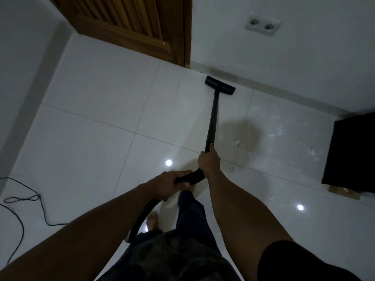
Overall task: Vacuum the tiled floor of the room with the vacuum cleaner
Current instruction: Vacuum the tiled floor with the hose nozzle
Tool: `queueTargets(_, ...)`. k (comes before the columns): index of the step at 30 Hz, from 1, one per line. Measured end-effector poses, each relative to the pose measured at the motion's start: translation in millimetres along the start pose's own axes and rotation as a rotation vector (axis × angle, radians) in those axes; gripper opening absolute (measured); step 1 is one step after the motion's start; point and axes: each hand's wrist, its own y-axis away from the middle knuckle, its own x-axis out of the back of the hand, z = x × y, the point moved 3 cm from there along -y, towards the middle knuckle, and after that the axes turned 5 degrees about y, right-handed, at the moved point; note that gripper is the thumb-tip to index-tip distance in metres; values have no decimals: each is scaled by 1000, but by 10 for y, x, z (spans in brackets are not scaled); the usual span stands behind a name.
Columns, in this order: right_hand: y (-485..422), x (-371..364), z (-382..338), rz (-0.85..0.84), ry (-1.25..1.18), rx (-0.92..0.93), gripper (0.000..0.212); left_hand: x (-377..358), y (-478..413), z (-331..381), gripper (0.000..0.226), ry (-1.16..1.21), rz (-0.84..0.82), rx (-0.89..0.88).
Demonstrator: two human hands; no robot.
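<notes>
The black vacuum floor head [220, 85] lies flat on the white tiled floor [105, 126], close to the skirting of the far wall. Its black wand [212, 116] slopes back toward me. My right hand [209, 159] is wrapped round the wand's lower end. My left hand [172, 184] grips the ribbed black handle [190, 178] just behind it. From there the black hose [140, 220] curves down past my legs. White crumbs and dust [278, 134] are scattered on the tiles right of the wand.
A brown slatted wooden door [129, 23] stands at the back, left of the floor head. A double wall socket [262, 25] sits on the far wall. A dark cabinet [353, 151] stands at the right. A black power cord [20, 199] loops on the floor at the left.
</notes>
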Motion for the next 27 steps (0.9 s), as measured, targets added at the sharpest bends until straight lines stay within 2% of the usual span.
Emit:
queueTargets(7, 796, -405, 470, 44, 21, 50, 64, -341, 735, -466, 56, -60, -42, -63)
queueTargets(11, 1424, -687, 893, 52, -68, 59, 65, -667, 1280, -894, 53, -103, -64, -112)
queueTargets(17, 2573, -1293, 1706, 124, -126, 78, 68, -1259, 2237, -1676, 57, -261, -127, -127)
queueTargets(27, 3758, -1770, 2996, 129, -139, 75, 67, -2391, 3223, -2580, 58, -327, -129, -114)
